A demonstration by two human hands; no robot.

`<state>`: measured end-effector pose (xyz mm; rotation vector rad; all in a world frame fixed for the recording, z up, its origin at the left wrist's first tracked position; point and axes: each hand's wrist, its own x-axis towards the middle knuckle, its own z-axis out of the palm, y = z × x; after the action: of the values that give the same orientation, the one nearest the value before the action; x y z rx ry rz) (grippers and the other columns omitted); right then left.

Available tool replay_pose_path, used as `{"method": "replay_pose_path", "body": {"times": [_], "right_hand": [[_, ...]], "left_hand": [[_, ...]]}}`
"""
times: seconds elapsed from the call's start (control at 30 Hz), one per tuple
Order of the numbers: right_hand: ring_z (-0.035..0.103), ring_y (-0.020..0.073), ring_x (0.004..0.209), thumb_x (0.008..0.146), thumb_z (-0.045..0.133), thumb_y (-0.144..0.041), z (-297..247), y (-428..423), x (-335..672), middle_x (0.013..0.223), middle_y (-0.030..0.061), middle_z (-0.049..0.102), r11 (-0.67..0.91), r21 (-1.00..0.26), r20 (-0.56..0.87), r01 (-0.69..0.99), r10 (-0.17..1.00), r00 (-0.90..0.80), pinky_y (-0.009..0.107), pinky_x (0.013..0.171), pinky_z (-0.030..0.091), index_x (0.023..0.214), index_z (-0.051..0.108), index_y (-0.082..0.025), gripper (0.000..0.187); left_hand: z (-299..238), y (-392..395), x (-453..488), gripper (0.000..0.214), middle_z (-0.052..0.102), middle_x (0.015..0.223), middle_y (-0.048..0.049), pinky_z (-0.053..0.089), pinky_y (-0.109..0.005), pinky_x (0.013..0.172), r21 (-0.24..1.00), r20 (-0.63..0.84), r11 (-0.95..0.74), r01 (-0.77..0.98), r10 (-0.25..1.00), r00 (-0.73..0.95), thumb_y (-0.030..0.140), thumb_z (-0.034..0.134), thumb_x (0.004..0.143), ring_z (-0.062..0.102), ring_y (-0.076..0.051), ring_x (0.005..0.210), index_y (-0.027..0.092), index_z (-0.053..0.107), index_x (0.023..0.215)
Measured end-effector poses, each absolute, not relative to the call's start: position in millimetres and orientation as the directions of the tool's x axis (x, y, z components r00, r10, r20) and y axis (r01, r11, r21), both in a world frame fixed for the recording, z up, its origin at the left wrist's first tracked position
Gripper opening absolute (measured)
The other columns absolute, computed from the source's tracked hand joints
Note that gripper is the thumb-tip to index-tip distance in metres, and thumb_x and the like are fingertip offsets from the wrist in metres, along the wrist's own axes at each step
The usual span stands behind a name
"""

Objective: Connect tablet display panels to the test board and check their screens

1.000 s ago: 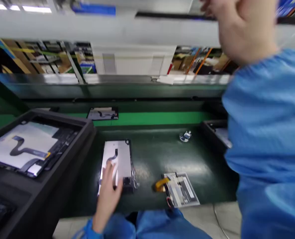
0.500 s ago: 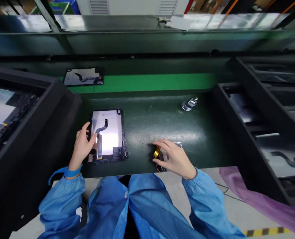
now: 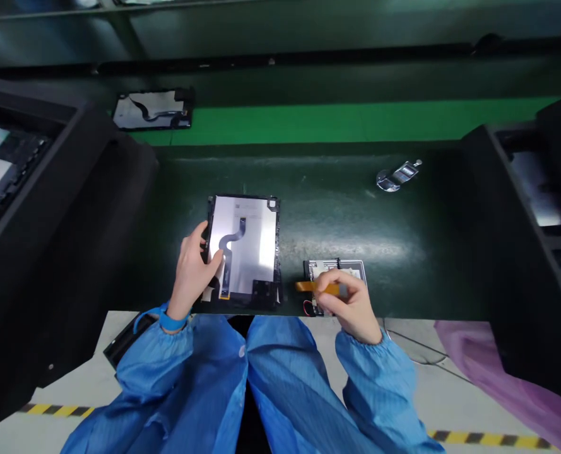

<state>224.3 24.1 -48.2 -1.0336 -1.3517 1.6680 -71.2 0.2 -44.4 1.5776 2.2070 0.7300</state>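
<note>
A tablet screen panel [image 3: 254, 252] lies flat on the dark green bench, its silvery back up, with a black frame and a dark curved flex cable [image 3: 228, 252] across it. My left hand [image 3: 195, 271] grips its left edge, thumb on the face and fingers at the side. To the right, a flat circuit board module [image 3: 316, 270] with a white-outlined part and a red wire loop rests near the front edge. Above it my right hand [image 3: 349, 302] pinches an orange ribbon cable [image 3: 305, 287], whose free end points left toward the panel. My right hand hides part of the module.
A shiny metal piece [image 3: 397, 176] lies at the back right of the bench. Another screen panel [image 3: 153, 110] sits on the green strip [image 3: 280, 123] behind. Black trays [image 3: 105, 183] holding panels flank the left side; a black rack [image 3: 502, 189] stands at right.
My view has tipped downward. The screen panel, with my left hand on it, has shifted right, closer to the module. The ribbon cable now extends left from my right hand's pinch.
</note>
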Motion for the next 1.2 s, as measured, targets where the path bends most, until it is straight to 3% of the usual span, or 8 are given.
{"method": "replay_pose_path", "body": {"times": [0.17, 0.33, 0.47, 0.53, 0.63, 0.83, 1.03, 1.2], "right_hand": [[0.054, 0.0128, 0.053, 0.082, 0.071, -0.04, -39, 28, 209, 0.071, 0.001, 0.064, -0.213, -0.976, -0.169, -0.048, 0.877, -0.449, 0.026, 0.047, 0.045, 0.09, 0.07, -0.025, 0.018], [0.058, 0.0177, 0.075, 0.089, 0.063, -0.038, -26, 31, 192, 0.083, 0.0049, 0.063, 0.06, -0.998, 0.045, 0.026, 0.915, -0.4, 0.032, 0.064, 0.048, 0.08, 0.071, -0.024, 0.019], [0.053, 0.0135, 0.061, 0.091, 0.061, -0.04, -22, 28, 186, 0.09, 0.0047, 0.067, -0.088, -0.996, -0.078, -0.005, 0.911, -0.406, 0.028, 0.052, 0.043, 0.084, 0.068, -0.024, 0.019], [0.044, 0.0101, 0.049, 0.091, 0.06, -0.04, -21, 25, 184, 0.078, 0.0019, 0.066, -0.187, -0.982, -0.162, -0.019, 0.89, -0.426, 0.026, 0.045, 0.035, 0.085, 0.067, -0.023, 0.019], [0.045, 0.0101, 0.049, 0.09, 0.061, -0.038, -20, 22, 181, 0.066, -0.0009, 0.062, -0.198, -0.98, -0.174, -0.012, 0.885, -0.432, 0.025, 0.047, 0.036, 0.086, 0.068, -0.022, 0.018], [0.053, 0.012, 0.058, 0.089, 0.062, -0.035, -17, 20, 175, 0.067, -0.0001, 0.064, -0.156, -0.987, -0.157, 0.037, 0.89, -0.427, 0.026, 0.054, 0.04, 0.083, 0.072, -0.021, 0.018], [0.043, 0.0111, 0.052, 0.085, 0.064, -0.034, -14, 17, 172, 0.062, -0.0001, 0.06, -0.158, -0.983, -0.18, 0.09, 0.912, -0.369, 0.027, 0.049, 0.031, 0.079, 0.073, -0.02, 0.018], [0.036, 0.0087, 0.05, 0.084, 0.065, -0.029, -12, 16, 170, 0.058, -0.0018, 0.054, -0.125, -0.985, -0.158, 0.118, 0.93, -0.332, 0.026, 0.049, 0.028, 0.075, 0.071, -0.017, 0.016]], "left_hand": [[-29, 22, -50, 0.036, 0.052, 0.121, -0.0128, 0.042, -0.045, 0.101, 0.442, 0.172, 0.045, 0.896, 0.976, -0.134, 0.027, 0.055, 0.091, 0.048, -0.03, 0.117, 0.015, 0.056, 0.124], [-29, 70, -46, 0.028, 0.056, 0.101, -0.0107, 0.046, -0.046, 0.093, 0.38, 0.042, -0.025, 0.925, 0.999, 0.009, 0.032, 0.074, 0.077, 0.053, -0.031, 0.103, 0.012, 0.062, 0.092], [-16, 79, -52, 0.03, 0.057, 0.073, -0.0028, 0.047, -0.035, 0.074, 0.665, -0.238, 0.009, 0.747, 0.95, 0.2, 0.042, 0.064, 0.081, 0.057, -0.02, 0.074, 0.017, 0.056, 0.067], [-7, 71, -55, 0.031, 0.059, 0.069, -0.0005, 0.043, -0.03, 0.066, 0.859, -0.345, 0.121, 0.497, 0.854, 0.389, 0.047, 0.059, 0.082, 0.056, -0.015, 0.065, 0.017, 0.059, 0.076], [0, 52, -56, 0.045, 0.052, 0.054, 0.0028, 0.036, -0.027, 0.056, 0.931, -0.365, 0.289, 0.223, 0.743, 0.561, 0.06, 0.053, 0.079, 0.042, -0.01, 0.045, 0.015, 0.061, 0.084], [2, 16, -40, 0.076, 0.023, 0.044, 0.0005, 0.042, -0.038, 0.054, 0.865, -0.49, 0.498, 0.064, 0.81, 0.323, 0.079, 0.004, 0.081, 0.036, -0.014, 0.045, 0.024, 0.043, 0.047], [6, -8, -19, 0.039, 0.048, 0.052, 0.0011, 0.039, -0.03, 0.047, 0.952, -0.302, 0.299, 0.058, 0.952, 0.055, 0.054, 0.063, 0.083, 0.042, -0.012, 0.045, 0.02, 0.059, 0.065], [2, -11, -3, 0.01, 0.069, 0.067, 0.0016, 0.047, -0.023, 0.054, 0.964, -0.037, 0.079, 0.253, 0.986, -0.165, 0.025, 0.072, 0.081, 0.06, -0.011, 0.057, 0.02, 0.073, 0.073]]}}
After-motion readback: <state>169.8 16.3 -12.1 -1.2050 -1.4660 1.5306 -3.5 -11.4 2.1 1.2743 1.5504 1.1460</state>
